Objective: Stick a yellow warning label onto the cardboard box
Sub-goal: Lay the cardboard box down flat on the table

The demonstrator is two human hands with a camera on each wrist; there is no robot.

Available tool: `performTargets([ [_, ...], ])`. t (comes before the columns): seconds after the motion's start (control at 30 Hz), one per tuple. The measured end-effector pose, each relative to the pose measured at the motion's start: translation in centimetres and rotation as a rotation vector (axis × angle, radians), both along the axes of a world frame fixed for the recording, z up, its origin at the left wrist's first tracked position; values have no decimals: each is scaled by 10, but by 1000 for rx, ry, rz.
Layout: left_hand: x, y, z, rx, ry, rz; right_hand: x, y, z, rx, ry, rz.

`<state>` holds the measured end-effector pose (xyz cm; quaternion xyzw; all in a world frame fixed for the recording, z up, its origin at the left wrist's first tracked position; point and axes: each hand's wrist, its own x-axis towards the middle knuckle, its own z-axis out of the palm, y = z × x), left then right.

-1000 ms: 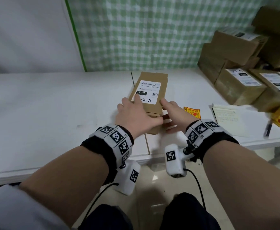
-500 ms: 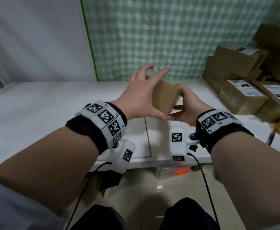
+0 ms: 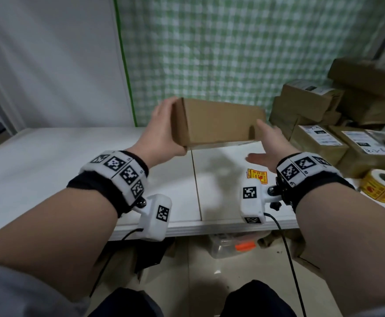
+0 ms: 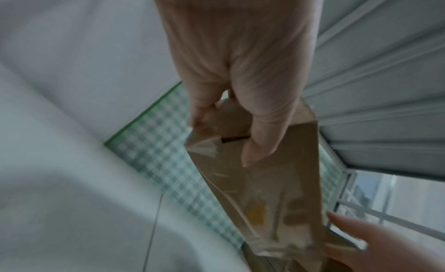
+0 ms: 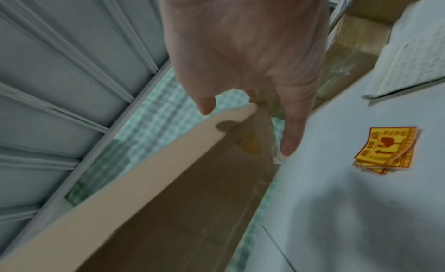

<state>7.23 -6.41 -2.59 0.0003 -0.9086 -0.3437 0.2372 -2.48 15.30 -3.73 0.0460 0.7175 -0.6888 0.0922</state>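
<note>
A plain brown cardboard box (image 3: 216, 120) hangs in the air above the white table (image 3: 72, 161), its long side running left to right. My left hand (image 3: 163, 133) grips its left end, thumb on the lower face and fingers curled over the far side (image 4: 262, 143). My right hand (image 3: 271, 143) touches the right end with straight fingers (image 5: 289, 143), thumb spread below. A blurred yellow patch (image 4: 257, 213) shows on the taped lower face. A small stack of yellow warning labels (image 3: 257, 176) lies on the table under my right hand.
Taped parcels (image 3: 319, 143) with white shipping labels are piled at the table's right end. A roll of yellow labels (image 3: 383, 186) lies near the right front edge. A notepad (image 5: 409, 57) lies by the parcels. A clear plastic tub (image 3: 232, 245) stands on the floor under the table.
The box lay flat on the table with its shipping label up; both hands have lifted it and turned it sideways. The label face no longer shows.
</note>
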Motion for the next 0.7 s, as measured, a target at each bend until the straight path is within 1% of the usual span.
performTargets([
  [0.1,2,-13,-14,147,-58,-29,-5,7,-7,-27,8,-21],
  [0.2,1,-18,-27,178,-106,-42,-8,5,-13,-63,-8,20],
  [0.3,0,-20,-39,246,-188,-68,-13,3,-22,-77,17,-19],
  [0.37,-2,-19,-44,267,-213,-65,-18,2,-31,-79,4,-32],
  [0.43,-7,-17,-48,192,-228,-43,-24,0,-40,-86,-9,-32],
  [0.5,-11,-13,-52,20,-248,1,-27,0,-49,-102,-35,-38],
  [0.57,-17,-11,-57,-107,-286,38,-30,1,-56,-95,-75,-41],
  [0.63,-24,-9,-60,-152,-336,63,-34,3,-62,-37,-72,-32],
  [0.7,-32,-3,-60,-208,-394,125,-39,6,-68,95,-73,16],
])
